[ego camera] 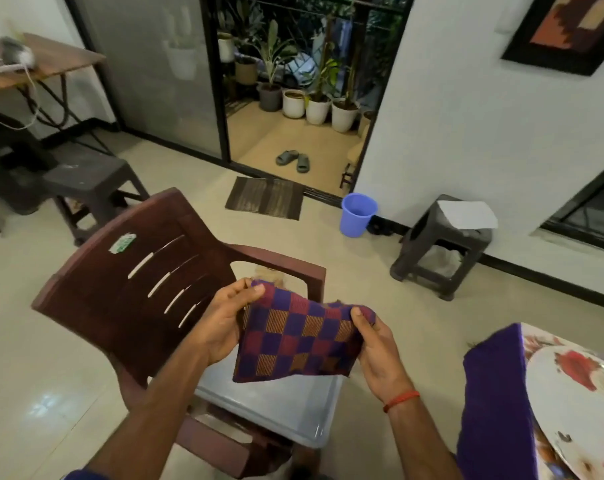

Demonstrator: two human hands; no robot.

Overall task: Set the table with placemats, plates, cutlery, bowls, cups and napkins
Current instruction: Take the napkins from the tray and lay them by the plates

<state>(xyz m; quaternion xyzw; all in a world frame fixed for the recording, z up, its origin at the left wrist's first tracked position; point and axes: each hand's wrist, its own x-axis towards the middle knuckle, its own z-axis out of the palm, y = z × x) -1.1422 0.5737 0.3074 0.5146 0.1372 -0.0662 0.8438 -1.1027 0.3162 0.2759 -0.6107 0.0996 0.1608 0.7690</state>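
Head view, grip: left hand (224, 323) pinches the upper left corner and right hand (376, 351) pinches the upper right edge of the checked purple, maroon and orange woven cloth napkin (293, 337).
Napkin place: lower centre of the frame, in the air over the grey plastic tray (293, 414) on the maroon plastic chair (137, 282).
Handling: likely light, soft and floppy, not fragile; best held by two corners.
Count: one napkin, one purple cloth placemat (490, 393) and one white floral plate (570, 393), both lower right.
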